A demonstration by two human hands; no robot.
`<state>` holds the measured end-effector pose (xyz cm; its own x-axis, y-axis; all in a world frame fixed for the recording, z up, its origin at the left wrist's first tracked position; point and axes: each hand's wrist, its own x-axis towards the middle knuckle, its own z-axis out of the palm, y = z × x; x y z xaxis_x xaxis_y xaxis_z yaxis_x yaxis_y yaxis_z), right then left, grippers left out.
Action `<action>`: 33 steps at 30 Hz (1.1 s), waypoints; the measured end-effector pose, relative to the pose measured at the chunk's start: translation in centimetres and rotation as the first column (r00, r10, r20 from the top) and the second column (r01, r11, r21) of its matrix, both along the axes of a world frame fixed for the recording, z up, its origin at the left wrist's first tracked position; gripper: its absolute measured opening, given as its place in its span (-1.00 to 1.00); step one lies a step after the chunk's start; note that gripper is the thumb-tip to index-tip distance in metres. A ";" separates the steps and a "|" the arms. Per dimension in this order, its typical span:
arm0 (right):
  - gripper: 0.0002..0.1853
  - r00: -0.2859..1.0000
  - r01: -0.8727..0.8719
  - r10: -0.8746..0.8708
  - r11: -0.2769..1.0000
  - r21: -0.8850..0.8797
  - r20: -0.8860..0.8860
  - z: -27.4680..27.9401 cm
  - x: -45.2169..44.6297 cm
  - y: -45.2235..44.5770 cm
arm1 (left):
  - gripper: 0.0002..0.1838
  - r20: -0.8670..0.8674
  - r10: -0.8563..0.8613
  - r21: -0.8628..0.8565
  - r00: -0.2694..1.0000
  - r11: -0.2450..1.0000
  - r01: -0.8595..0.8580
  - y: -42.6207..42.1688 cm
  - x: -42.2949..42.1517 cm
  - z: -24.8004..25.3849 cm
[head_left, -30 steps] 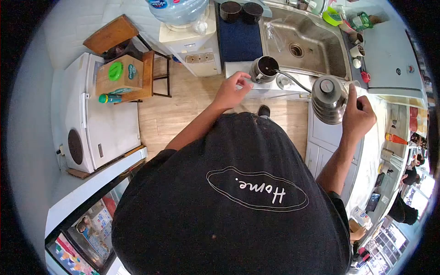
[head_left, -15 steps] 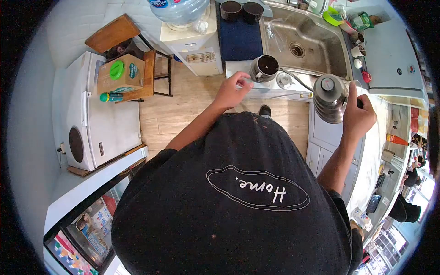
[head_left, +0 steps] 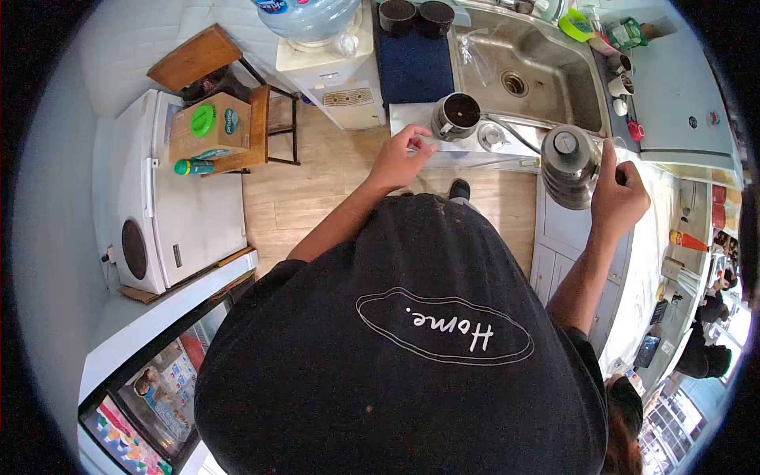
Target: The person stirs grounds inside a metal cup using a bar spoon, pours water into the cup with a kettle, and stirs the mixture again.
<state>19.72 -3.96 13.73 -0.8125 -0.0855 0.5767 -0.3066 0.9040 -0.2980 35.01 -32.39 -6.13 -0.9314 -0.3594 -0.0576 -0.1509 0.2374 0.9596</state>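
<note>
My right hand [head_left: 620, 194] is wrapped round the handle of a steel gooseneck kettle [head_left: 568, 168], with the index finger stretched upward. The kettle's thin spout reaches left, its tip beside the rim of a metal pot [head_left: 457, 116] with dark contents. My left hand [head_left: 402, 158] is just left of the pot, its fingers curled and thumb near the index finger; whether anything small is between them is hidden. A round steel lid [head_left: 492, 136] lies on the white counter between pot and kettle.
A steel sink [head_left: 546, 71] lies beyond the pot. Two dark cups [head_left: 397, 16] stand on a blue mat [head_left: 414, 71]. Left are a water dispenser [head_left: 346, 95], a chair [head_left: 195, 59] with a box [head_left: 214, 131], and a white freezer [head_left: 198, 214]. Another person's head [head_left: 625, 404] is at the lower right.
The spout tip has drawn back from over the pot to beside its rim. At the lower right another person's head has come into view. My left hand has hardly moved.
</note>
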 end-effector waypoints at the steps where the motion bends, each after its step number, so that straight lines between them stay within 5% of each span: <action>1: -0.48 1.000 -0.020 0.020 1.000 -0.003 -0.012 0.0 0.1 0.0 | -0.59 -0.006 0.001 0.004 1.000 1.000 -0.001 0.0 0.0 -0.3; 20: -0.47 0.996 0.042 -0.031 0.991 -0.131 0.078 -2.2 -0.2 0.5 | -0.64 0.108 -0.018 0.037 0.994 0.999 0.014 0.0 0.2 0.7; 33: -0.50 0.928 0.252 0.000 0.737 -0.627 0.374 -11.7 -0.8 4.7 | -0.65 0.050 -0.037 0.060 0.998 0.998 0.034 0.2 0.9 -1.3</action>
<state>18.94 0.75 2.06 -0.9342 0.3263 0.1442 0.0259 0.4651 -0.8849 35.94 -32.16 -7.41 -0.9390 -0.3203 -0.1252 -0.1921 0.1866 0.9635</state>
